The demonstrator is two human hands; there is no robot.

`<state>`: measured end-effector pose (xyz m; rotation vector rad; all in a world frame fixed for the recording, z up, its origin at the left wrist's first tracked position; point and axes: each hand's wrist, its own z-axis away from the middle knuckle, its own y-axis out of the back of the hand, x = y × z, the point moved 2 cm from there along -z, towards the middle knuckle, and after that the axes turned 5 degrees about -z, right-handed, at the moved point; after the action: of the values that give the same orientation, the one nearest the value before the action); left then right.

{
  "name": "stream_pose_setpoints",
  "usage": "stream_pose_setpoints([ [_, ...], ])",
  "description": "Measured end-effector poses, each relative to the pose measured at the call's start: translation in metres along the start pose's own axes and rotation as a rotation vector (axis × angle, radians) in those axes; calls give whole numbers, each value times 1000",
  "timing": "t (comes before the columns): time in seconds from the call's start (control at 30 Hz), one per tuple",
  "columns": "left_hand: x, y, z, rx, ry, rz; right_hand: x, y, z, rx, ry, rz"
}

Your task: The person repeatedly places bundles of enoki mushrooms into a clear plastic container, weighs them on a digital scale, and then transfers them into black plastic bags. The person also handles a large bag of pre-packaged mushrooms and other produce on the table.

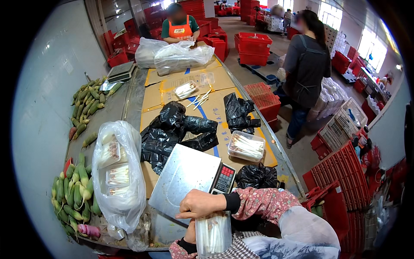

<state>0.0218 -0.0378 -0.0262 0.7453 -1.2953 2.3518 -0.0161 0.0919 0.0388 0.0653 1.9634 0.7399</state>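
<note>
A clear plastic container (pixel 213 234) packed with pale, slender stalks is tilted up close against my body. My left hand (pixel 190 232) grips its left side, partly hidden by the box. My right hand (pixel 201 203) is curled across the container's far edge, above a corner of the scale; whether its fingers grip anything is hidden. Just beyond lies the digital scale's bare metal plate (pixel 186 178), with its keypad (pixel 225 176) on the right. Another filled container (pixel 246 146) sits past the keypad. To the left, a large clear plastic bag (pixel 137 197) holds several filled containers.
Black plastic bags (pixel 171 129) lie on the cardboard-covered table (pixel 207 113). A black bundle (pixel 257 176) sits near my right forearm. Green radishes (pixel 76 194) are heaped on the left. Loose stalks (pixel 200 99) lie farther back. A person in an orange apron (pixel 179 30) stands at the far end.
</note>
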Motion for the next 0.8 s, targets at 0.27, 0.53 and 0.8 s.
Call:
stream_pose_setpoints([
  [0.27, -11, 7, 6, -6, -128, -243, -14, 4, 2, 247, 326, 34],
  [0.53, 2, -2, 16, 26, -260, -332, -31, 7, 6, 216, 334, 23],
  [0.8, -16, 31, 10, 29, -241, 287, -21, -5, 3, 365, -196, 111],
])
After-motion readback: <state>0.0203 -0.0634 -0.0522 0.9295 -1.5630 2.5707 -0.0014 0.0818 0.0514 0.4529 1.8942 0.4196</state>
